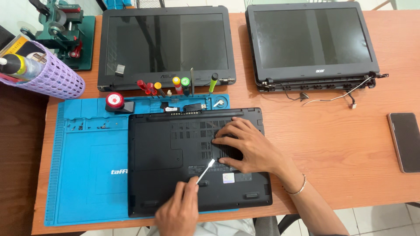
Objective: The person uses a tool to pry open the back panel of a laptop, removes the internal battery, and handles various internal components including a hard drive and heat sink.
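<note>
While screwdrivers [175,85] stand behind, both hands work the laptop base [166,175].

The laptop base [175,166] sits upside down on the work mat [87,175], which lies on the table [332,144]. Behind it are two detached screens [166,43], side by side. A phone [404,142] is far right, a mesh basket [52,74] far left.
</note>
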